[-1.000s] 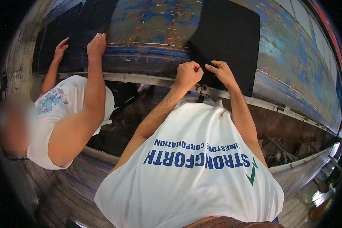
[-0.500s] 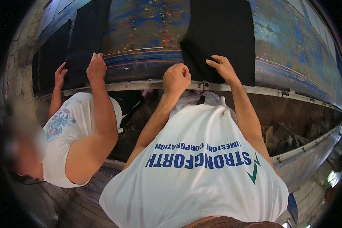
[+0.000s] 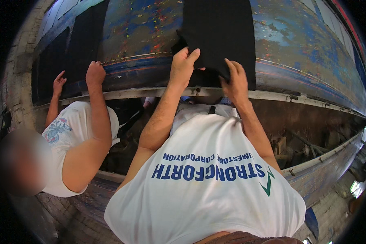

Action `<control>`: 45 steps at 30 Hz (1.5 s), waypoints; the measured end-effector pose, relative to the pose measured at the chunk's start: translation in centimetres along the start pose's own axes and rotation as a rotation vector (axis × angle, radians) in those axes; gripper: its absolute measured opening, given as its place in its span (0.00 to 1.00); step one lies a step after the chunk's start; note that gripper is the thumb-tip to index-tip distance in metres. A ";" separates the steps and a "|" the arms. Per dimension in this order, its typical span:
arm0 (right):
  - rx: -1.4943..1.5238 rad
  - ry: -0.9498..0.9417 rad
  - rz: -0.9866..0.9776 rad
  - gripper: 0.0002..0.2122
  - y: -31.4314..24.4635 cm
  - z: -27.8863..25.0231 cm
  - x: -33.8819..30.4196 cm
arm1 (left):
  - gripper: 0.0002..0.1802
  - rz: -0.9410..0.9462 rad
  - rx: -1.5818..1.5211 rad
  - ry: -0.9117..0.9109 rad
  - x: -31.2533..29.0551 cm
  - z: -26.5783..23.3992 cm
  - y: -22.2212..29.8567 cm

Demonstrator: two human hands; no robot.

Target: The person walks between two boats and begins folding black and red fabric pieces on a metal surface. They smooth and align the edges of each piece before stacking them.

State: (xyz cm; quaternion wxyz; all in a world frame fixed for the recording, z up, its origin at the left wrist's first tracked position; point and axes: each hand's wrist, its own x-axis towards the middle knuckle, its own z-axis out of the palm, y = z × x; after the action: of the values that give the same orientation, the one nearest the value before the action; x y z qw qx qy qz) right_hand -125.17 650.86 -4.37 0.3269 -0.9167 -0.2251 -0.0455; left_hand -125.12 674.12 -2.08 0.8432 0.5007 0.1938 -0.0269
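A black cloth panel (image 3: 227,32) lies flat on the long, paint-stained table in front of me, its left edge rumpled into a raised fold. At that edge my left hand (image 3: 184,67) is closed on the cloth near its lower left part, with a fingertip showing past the fabric. My right hand (image 3: 236,81) hovers over or rests on the panel's near side, fingers bent and thumb apart; whether it touches the cloth I cannot tell.
The paint-stained table (image 3: 142,24) has a metal rail (image 3: 272,96) along its near edge. At left, a co-worker (image 3: 79,142) bends over more black cloth (image 3: 83,40), one hand fisted. Behind me runs another long table (image 3: 329,171); wooden pieces (image 3: 281,145) lie in the gap.
My left hand has moved up onto the cloth's left edge and closed on it. My right hand has come lower, its fingers now pointing up. The cloth's edge fold has changed shape.
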 end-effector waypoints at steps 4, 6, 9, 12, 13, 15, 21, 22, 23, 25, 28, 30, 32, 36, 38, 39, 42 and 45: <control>-0.090 0.237 0.024 0.28 8.3 -5.0 -1.6 | 0.13 0.174 0.017 -0.010 0.6 5.0 3.2; -0.075 0.292 0.001 0.26 10.4 -7.5 -1.7 | 0.12 0.251 0.029 0.012 0.4 7.8 4.7; -0.062 0.420 -0.138 0.24 11.9 -13.5 0.9 | 0.10 0.354 0.005 0.030 -0.7 12.1 7.3; -0.167 0.573 -0.248 0.19 12.4 -21.9 2.9 | 0.10 0.569 -0.017 -0.153 -3.1 15.8 10.4; -0.229 0.666 -0.302 0.18 12.5 -24.8 3.3 | 0.11 0.671 0.011 -0.130 -3.8 17.3 11.2; -0.291 0.835 -0.449 0.16 12.6 -30.9 4.2 | 0.12 0.797 0.033 -0.041 -5.6 19.8 12.6; -0.269 1.052 -0.656 0.13 14.7 -42.9 8.5 | 0.06 0.781 -0.094 -0.414 -4.0 25.5 17.3; -0.217 0.993 -0.672 0.14 15.5 -43.6 9.3 | 0.06 0.752 -0.091 -0.326 -3.0 26.7 15.8; -0.137 0.964 -0.652 0.15 16.4 -43.4 10.5 | 0.06 0.721 -0.091 -0.237 -2.0 27.9 14.2; -0.277 0.952 -0.515 0.19 17.9 -43.0 11.0 | 0.06 0.667 -0.060 -0.321 0.3 29.9 12.1; -0.414 0.934 -0.394 0.20 19.5 -43.6 12.1 | 0.08 0.507 -0.069 -0.240 3.7 32.6 10.5; -0.466 0.979 -0.400 0.19 19.9 -45.6 12.9 | 0.09 0.626 -0.124 -0.414 5.0 34.0 10.5; -0.474 1.014 -0.449 0.18 20.2 -48.6 13.3 | 0.10 0.676 -0.146 -0.461 5.7 35.5 11.0; -0.509 1.022 -0.441 0.13 22.0 -51.4 12.1 | 0.11 0.615 -0.138 -0.421 6.0 37.4 10.3; -0.539 0.922 -0.400 0.12 24.0 -50.5 11.2 | 0.11 0.527 -0.093 -0.406 6.1 37.5 8.2; -0.521 0.853 -0.345 0.13 25.1 -49.4 10.4 | 0.11 0.497 -0.082 -0.410 6.3 37.3 7.0; -0.332 0.529 -0.307 0.16 29.6 -47.0 7.3 | 0.11 0.250 0.036 -0.254 6.9 36.3 1.5; -0.193 0.193 -0.142 0.19 35.2 -44.1 2.9 | 0.09 0.055 0.178 -0.199 6.9 35.1 -6.0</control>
State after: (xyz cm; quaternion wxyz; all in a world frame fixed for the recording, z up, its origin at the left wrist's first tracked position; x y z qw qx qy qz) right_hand -104.18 600.55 10.42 0.2533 -0.9171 -0.2514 -0.1776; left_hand -109.63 642.15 5.36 0.8110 0.5734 0.0920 -0.0704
